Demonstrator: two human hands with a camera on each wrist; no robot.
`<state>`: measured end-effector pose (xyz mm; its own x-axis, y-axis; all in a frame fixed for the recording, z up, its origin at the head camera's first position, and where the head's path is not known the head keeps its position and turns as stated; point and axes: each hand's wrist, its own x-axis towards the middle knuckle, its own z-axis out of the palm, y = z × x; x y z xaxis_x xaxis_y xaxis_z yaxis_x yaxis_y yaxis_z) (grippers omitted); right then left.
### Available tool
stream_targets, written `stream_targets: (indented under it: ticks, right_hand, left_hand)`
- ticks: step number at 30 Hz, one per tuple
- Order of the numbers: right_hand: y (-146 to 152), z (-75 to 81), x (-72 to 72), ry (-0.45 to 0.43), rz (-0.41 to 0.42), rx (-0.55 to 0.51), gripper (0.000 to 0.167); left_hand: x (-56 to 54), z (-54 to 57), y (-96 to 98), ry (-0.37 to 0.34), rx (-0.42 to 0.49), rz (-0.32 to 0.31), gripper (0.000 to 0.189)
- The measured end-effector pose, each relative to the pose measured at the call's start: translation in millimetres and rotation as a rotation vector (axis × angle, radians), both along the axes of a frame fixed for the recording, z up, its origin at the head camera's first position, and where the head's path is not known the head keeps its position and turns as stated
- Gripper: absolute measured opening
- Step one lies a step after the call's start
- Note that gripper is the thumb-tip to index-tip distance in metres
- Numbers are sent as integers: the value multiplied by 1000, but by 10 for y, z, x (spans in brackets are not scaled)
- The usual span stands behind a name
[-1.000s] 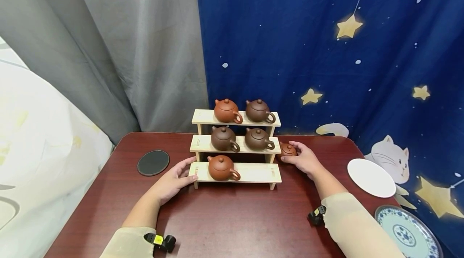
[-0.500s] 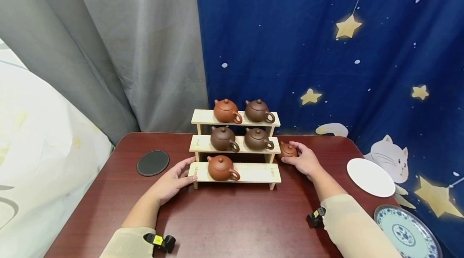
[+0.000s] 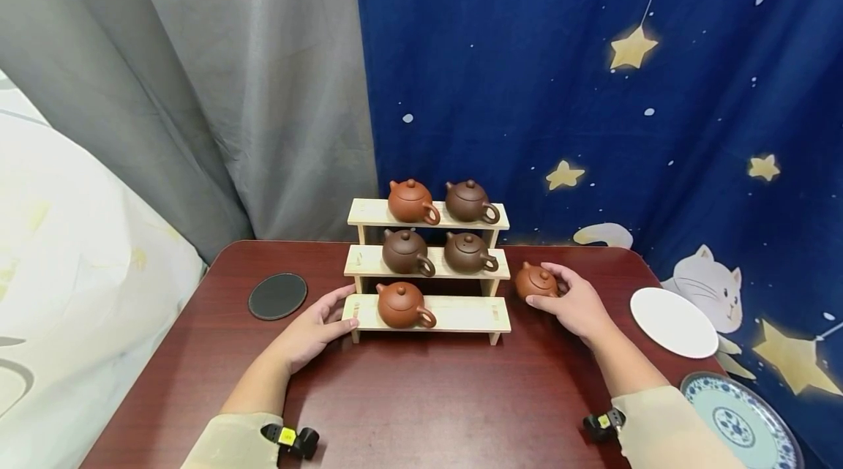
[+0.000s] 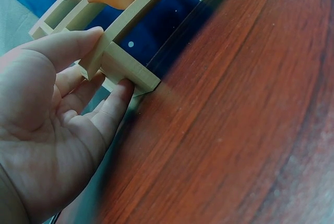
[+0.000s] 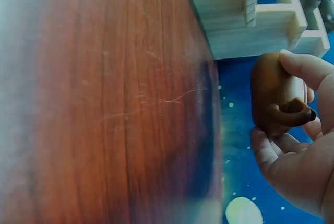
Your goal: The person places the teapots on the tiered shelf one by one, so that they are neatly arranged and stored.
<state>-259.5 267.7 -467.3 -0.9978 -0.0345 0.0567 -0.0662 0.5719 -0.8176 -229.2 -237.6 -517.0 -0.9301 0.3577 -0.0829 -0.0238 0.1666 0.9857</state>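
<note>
My right hand (image 3: 579, 306) grips a reddish-brown clay teapot (image 3: 535, 282) by its body, to the right of the stepped wooden stand (image 3: 464, 314). In the right wrist view the teapot (image 5: 274, 88) has its handle toward the palm, with thumb and fingers on opposite sides. At the stand's lower left end, my left hand (image 3: 316, 330) holds the bottom step. The left wrist view puts its thumb on the plank (image 4: 133, 18) and its fingers against the leg below. A reddish teapot (image 3: 400, 306) sits on the left part of that bottom step.
Two dark brown teapots, one of them a rounder pot (image 3: 403, 253), stand on the middle step. The top step bears an orange-brown teapot (image 3: 408, 202) and a dark one (image 3: 466, 202). A black round coaster (image 3: 278, 296) lies left; a white plate (image 3: 675, 323) and blue-patterned plate (image 3: 707, 392) lie right.
My right hand has drawn the teapot rightward and a little nearer, away from the stand's side. My left hand and the stand stay in place.
</note>
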Motion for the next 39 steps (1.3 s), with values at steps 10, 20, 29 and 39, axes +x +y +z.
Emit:
stream_targets:
  ticks: [10, 20, 29, 39]
  right_hand:
    - [-90, 223, 378, 14, 63, -116, 82]
    - [-334, 261, 558, 43, 170, -176, 79]
    - [-643, 212, 532, 27, 278, -176, 78]
    - [-886, 169, 411, -13, 325, -181, 78]
  left_hand:
    - [-4, 2, -1, 6, -9, 5, 81]
    - [2, -10, -9, 10, -9, 7, 80]
    - [1, 6, -4, 14, -21, 7, 81]
    - [1, 3, -3, 6, -13, 1, 81]
